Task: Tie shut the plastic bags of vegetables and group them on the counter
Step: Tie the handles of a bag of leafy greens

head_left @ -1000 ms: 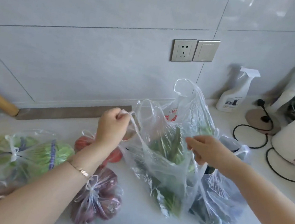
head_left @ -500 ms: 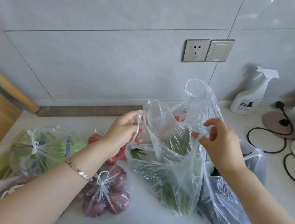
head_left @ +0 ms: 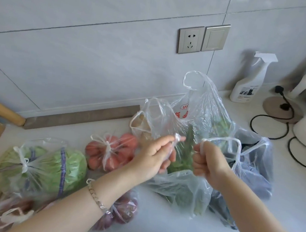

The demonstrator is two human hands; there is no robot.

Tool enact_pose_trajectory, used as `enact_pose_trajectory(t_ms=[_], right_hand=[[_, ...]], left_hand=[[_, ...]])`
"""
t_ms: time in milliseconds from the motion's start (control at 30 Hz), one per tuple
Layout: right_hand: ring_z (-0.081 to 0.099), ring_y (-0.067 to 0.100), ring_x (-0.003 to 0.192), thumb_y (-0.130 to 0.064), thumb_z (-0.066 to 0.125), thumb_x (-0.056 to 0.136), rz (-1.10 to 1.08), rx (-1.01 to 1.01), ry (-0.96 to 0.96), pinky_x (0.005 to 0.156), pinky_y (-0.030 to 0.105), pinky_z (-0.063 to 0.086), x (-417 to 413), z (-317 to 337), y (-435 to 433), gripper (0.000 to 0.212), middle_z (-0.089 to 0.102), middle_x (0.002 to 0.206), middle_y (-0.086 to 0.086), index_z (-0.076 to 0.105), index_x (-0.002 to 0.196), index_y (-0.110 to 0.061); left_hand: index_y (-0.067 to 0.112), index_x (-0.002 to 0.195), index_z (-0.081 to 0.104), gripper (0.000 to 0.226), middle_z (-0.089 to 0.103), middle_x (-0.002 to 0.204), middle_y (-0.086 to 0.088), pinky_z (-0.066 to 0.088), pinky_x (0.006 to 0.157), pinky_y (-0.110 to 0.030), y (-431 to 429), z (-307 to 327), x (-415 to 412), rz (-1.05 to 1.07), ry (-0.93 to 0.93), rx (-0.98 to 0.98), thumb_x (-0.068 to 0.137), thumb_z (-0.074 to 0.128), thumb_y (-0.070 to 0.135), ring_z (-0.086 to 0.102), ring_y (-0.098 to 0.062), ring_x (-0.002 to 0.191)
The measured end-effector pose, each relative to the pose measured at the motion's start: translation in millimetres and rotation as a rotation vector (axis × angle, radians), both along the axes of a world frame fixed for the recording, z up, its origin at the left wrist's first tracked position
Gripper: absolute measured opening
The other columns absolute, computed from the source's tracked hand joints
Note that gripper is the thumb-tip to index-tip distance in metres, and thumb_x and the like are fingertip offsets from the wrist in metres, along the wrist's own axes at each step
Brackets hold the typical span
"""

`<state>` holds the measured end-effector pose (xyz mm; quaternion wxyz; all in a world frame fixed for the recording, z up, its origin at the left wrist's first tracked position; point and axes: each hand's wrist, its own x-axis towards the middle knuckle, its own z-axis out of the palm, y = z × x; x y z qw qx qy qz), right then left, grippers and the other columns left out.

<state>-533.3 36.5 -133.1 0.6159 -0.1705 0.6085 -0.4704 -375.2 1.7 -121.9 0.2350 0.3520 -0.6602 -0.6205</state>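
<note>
- One pale counter [head_left: 163, 231] carries every bag; the tied cabbage bag [head_left: 47, 168] and tomato bag [head_left: 111, 152] lie at its left.
- Open bag of greens [head_left: 183, 193] stands mid-counter, just below both hands.
- Left hand [head_left: 153, 158] pinches one twisted handle [head_left: 177, 138] between thumb and fingertips.
- Right hand [head_left: 209, 165] makes a fist, fingers curled round the other handle loop [head_left: 231, 143].

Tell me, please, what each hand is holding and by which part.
Both hold the bag of green vegetables by its handles: the left hand pinches one twisted handle, and the right hand grips the other handle loop.
</note>
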Motion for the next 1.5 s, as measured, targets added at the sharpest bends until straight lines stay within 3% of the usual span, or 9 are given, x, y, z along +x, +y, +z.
enact_pose_trajectory(t_ms=[200, 400, 533, 633, 867, 1033, 1200, 1367, 1500], right_hand=[[0.028, 0.014, 0.043, 0.002, 0.031, 0.082, 0.021, -0.025, 0.022, 0.042, 0.023, 0.024, 19, -24, 0, 0.03, 0.033, 0.05, 0.006, 0.038, 0.055, -0.01], [0.022, 0.009, 0.051, -0.003, 0.04, 0.08, 0.12, -0.208, -0.17, 0.045, 0.018, 0.015, 49, -31, 16, 0.027, 0.029, 0.052, -0.007, 0.031, 0.059, -0.017], [0.026, 0.003, 0.046, -0.004, 0.048, 0.074, 0.302, -0.28, 0.014, 0.045, 0.015, 0.023, 49, -30, 25, 0.033, 0.033, 0.044, -0.017, 0.04, 0.049, -0.024], [0.028, 0.002, 0.043, -0.008, 0.041, 0.093, 0.182, -0.249, 0.157, 0.044, 0.014, 0.026, 52, -31, 21, 0.036, 0.033, 0.039, -0.016, 0.039, 0.059, -0.02], [0.029, 0.006, 0.042, -0.034, 0.032, 0.098, 0.118, -0.246, 0.024, 0.043, 0.014, 0.027, 32, -38, 21, 0.051, 0.034, 0.044, -0.007, 0.057, 0.056, -0.017], [0.041, 0.013, 0.04, -0.038, 0.035, 0.095, 0.169, -0.197, 0.291, 0.044, 0.018, 0.037, 27, -43, 16, 0.058, 0.045, 0.04, -0.003, 0.059, 0.059, 0.0], [0.043, 0.005, 0.027, -0.031, 0.063, 0.084, -0.022, -0.205, 0.607, 0.034, 0.014, 0.031, 16, -45, 13, 0.047, 0.045, 0.035, -0.003, 0.058, 0.064, 0.012], [0.035, 0.01, 0.051, -0.018, 0.076, 0.07, -0.07, -0.115, 0.889, 0.047, 0.013, 0.033, 10, -52, 11, 0.032, 0.039, 0.056, -0.005, 0.045, 0.072, -0.013], [0.039, 0.008, 0.051, -0.01, 0.065, 0.079, 0.147, -0.215, 0.9, 0.05, 0.012, 0.036, 12, -51, 17, 0.014, 0.044, 0.056, -0.007, 0.052, 0.074, -0.014]], left_hand=[[-0.003, 0.097, 0.064, 0.021, 0.057, 0.086, -0.008, 0.041, 0.043, -0.012, 20, -11, -13, 0.117, 0.017, 0.097, 0.093, 0.043, -0.004, 0.051, -0.001, 0.044], [0.02, 0.097, 0.065, 0.027, 0.067, 0.08, 0.002, 0.053, 0.068, -0.015, 4, -10, -19, 0.193, 0.058, -0.057, 0.093, 0.046, 0.001, 0.064, 0.0, 0.068], [0.017, 0.1, 0.068, 0.022, 0.072, 0.101, 0.0, 0.048, 0.079, -0.009, -11, -2, -24, -0.114, -0.249, -0.062, 0.091, 0.052, 0.005, 0.062, 0.009, 0.073], [0.037, 0.075, 0.065, 0.023, 0.073, 0.092, 0.006, 0.05, 0.095, -0.036, -22, -1, -26, -0.249, -0.439, -0.17, 0.089, 0.054, 0.023, 0.068, -0.009, 0.091], [0.018, 0.108, 0.068, 0.028, 0.072, 0.096, 0.005, 0.049, 0.083, -0.014, -21, -22, -1, -0.085, -0.319, -0.215, 0.08, 0.069, 0.017, 0.065, 0.002, 0.084], [0.021, 0.083, 0.072, 0.008, 0.07, 0.078, 0.009, 0.052, 0.078, -0.022, -14, -38, 6, 0.065, -0.23, -0.249, 0.081, 0.067, 0.016, 0.065, -0.003, 0.075], [0.016, 0.064, 0.05, 0.032, 0.056, 0.072, -0.001, 0.04, 0.072, -0.024, 0, -48, -2, 0.116, -0.067, 0.218, 0.093, 0.042, 0.008, 0.052, -0.015, 0.075], [0.021, 0.069, 0.035, 0.031, 0.04, 0.057, 0.006, 0.036, 0.058, -0.013, 19, -45, -19, -0.038, -0.308, -0.102, 0.099, 0.033, 0.02, 0.043, 0.0, 0.049], [0.025, 0.072, 0.035, 0.026, 0.042, 0.056, 0.007, 0.038, 0.058, -0.03, 23, -50, -23, -0.005, -0.244, -0.25, 0.097, 0.041, 0.025, 0.04, -0.008, 0.051]])
